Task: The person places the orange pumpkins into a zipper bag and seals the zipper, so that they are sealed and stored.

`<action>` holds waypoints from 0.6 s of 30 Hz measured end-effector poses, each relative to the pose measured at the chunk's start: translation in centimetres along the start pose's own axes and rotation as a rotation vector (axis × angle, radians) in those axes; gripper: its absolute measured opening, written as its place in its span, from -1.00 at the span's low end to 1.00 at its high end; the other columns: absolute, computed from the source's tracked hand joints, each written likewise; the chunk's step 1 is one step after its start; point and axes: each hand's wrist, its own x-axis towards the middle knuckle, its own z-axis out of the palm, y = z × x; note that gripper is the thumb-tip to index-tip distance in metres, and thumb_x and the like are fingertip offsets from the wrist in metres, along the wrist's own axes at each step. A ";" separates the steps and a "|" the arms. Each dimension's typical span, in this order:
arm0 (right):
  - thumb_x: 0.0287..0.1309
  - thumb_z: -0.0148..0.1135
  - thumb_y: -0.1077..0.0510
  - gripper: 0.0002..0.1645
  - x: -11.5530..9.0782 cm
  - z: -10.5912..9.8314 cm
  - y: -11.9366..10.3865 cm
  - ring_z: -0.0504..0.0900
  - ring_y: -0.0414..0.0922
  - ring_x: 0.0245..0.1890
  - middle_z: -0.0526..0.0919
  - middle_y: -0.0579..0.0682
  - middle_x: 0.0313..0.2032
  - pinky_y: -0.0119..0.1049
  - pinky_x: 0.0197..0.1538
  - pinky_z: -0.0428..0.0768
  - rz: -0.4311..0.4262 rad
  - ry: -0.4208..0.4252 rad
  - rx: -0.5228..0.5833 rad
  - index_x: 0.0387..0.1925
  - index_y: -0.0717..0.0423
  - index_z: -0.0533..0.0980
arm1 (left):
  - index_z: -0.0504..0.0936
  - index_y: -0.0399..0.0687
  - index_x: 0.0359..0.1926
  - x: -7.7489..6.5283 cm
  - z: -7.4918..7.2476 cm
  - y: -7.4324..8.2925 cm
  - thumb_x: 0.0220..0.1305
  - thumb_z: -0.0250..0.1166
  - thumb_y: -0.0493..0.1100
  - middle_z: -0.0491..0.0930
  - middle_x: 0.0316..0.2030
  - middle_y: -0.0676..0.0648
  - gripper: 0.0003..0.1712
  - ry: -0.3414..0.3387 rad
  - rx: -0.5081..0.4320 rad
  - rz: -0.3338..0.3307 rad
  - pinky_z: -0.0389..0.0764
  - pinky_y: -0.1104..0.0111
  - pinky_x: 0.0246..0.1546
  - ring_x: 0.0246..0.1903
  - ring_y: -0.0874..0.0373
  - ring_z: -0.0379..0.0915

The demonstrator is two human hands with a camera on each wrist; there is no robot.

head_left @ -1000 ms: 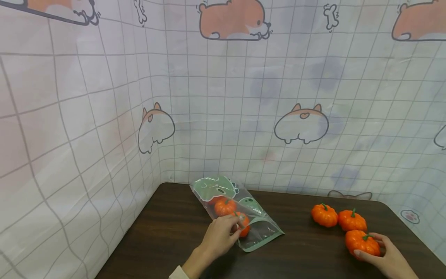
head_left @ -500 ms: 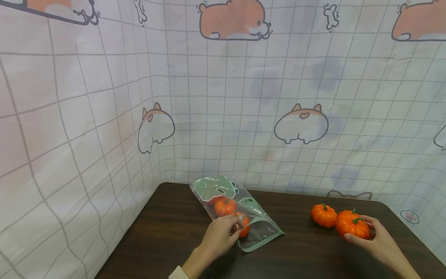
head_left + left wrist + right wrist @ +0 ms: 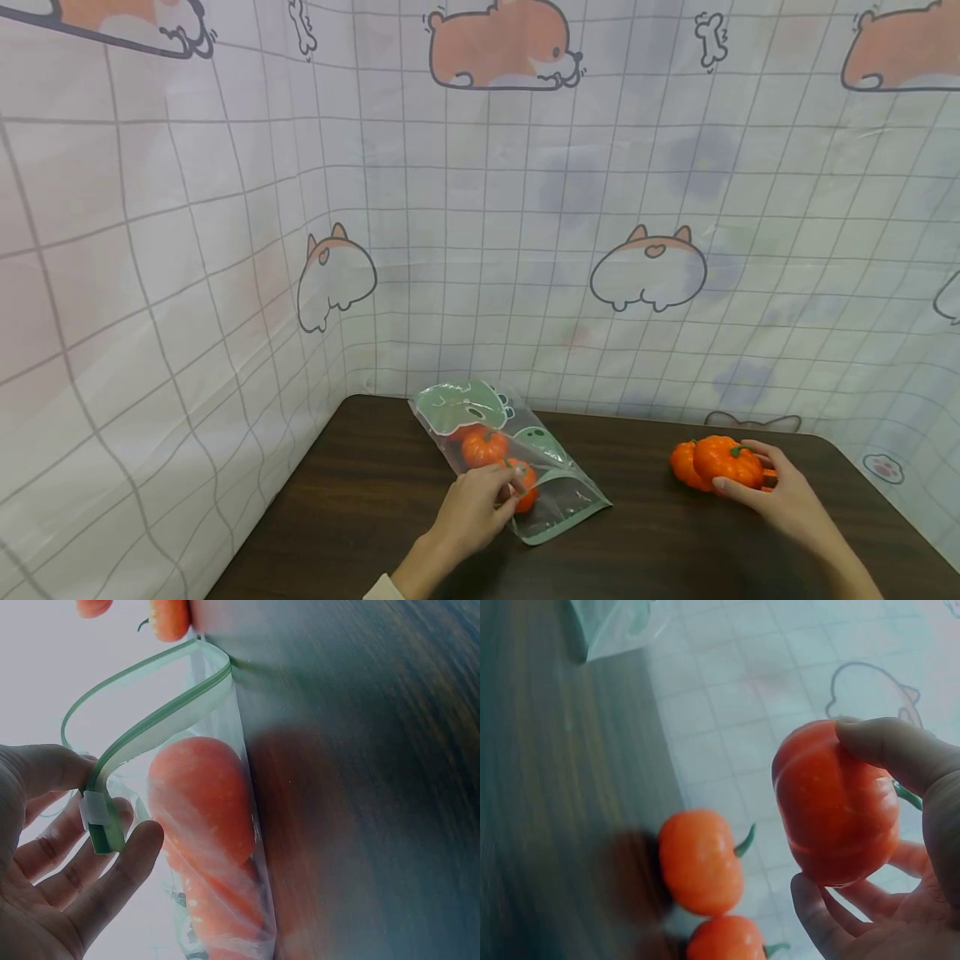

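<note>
My left hand [image 3: 474, 507] pinches the green zip edge of a clear zip bag [image 3: 573, 504] by its white slider [image 3: 94, 808]. The bag lies on its side with its mouth gaping in the left wrist view. Inside it are several small orange toy pumpkins [image 3: 202, 795], partly veiled by green animal prints. My right hand [image 3: 787, 504] grips another orange pumpkin [image 3: 832, 802] between thumb and fingers, raised off the table. Two more pumpkins sit on the table below it, a nearer one [image 3: 701, 862] and another [image 3: 727, 941], both with green stems; the held one partly covers them in the head view.
The dark wooden table [image 3: 622, 550] carries everything. White grid-patterned cloth [image 3: 495, 275] with cartoon dogs hangs close behind and along the left side. A stretch of tabletop separates the bag from the pumpkins on the right.
My right hand has lifted its pumpkin from the table and carried it leftward, over the other two. My left hand and the bag have stayed in place.
</note>
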 end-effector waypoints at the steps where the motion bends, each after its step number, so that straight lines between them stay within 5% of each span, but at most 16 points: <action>1: 0.30 0.31 -0.18 0.06 0.1 0.1 -0.2 0.36 0.46 0.25 0.24 0.57 0.34 -0.09 -0.08 0.56 -0.005 -0.001 0.005 0.52 0.29 0.03 | 0.72 0.12 -0.29 0.0 0.0 0.0 0.16 0.42 -0.26 0.66 -0.44 0.17 -0.85 0.001 0.000 0.000 0.48 0.51 -0.39 -0.46 0.43 0.43; 18: 0.30 0.33 -0.14 0.01 0.9 2.8 -1.9 0.32 0.43 0.30 0.20 0.56 0.39 0.03 0.00 0.58 -0.037 -0.041 0.045 0.52 0.22 0.07 | 0.74 0.11 -0.30 0.0 -0.1 0.0 0.15 0.44 -0.25 0.55 -0.50 0.21 -0.86 -0.001 -0.003 -0.012 0.39 0.55 -0.46 -0.52 0.47 0.33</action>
